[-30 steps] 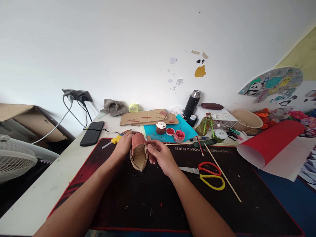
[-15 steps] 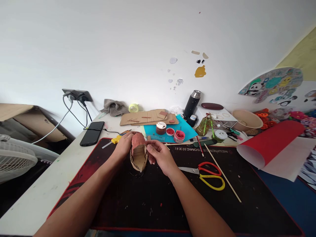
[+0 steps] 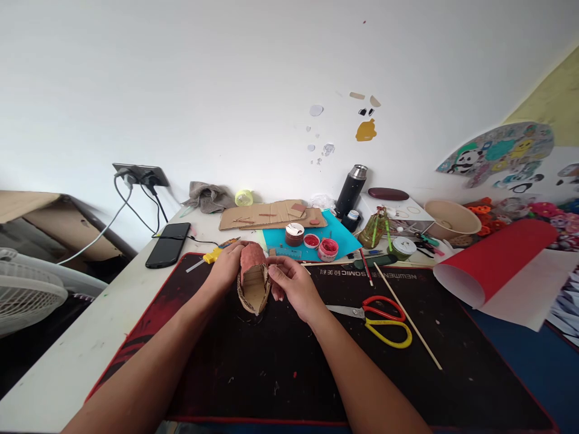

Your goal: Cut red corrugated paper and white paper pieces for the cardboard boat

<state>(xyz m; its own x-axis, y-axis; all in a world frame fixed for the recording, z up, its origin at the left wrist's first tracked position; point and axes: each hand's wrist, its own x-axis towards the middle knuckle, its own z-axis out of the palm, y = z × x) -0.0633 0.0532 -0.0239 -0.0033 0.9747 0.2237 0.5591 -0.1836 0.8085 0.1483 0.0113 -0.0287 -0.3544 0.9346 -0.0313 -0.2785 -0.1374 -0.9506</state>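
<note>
A small cardboard boat (image 3: 256, 296) with a reddish-brown arched cover (image 3: 253, 258) is held between my two hands above the black desk mat, its pointed end towards me. My left hand (image 3: 225, 268) is closed on the boat's left side, with the fingertips hidden behind the cover. At the right edge, my right hand (image 3: 295, 287) pinches the boat's wall between thumb and bent fingers. Beside my left hand lies a yellow tool (image 3: 211, 255) with a pale stick poking out, which looks like a glue gun. To the right of my right hand are scissors (image 3: 384, 319) with red and yellow handles.
Open paint jars (image 3: 328, 248) stand on a blue sheet (image 3: 348, 240) at the back. Behind them are cardboard pieces (image 3: 233, 218) and a black flask (image 3: 351, 190). A wooden stick (image 3: 409, 319) and a red paper roll (image 3: 502, 262) lie right, a phone (image 3: 167, 245) left.
</note>
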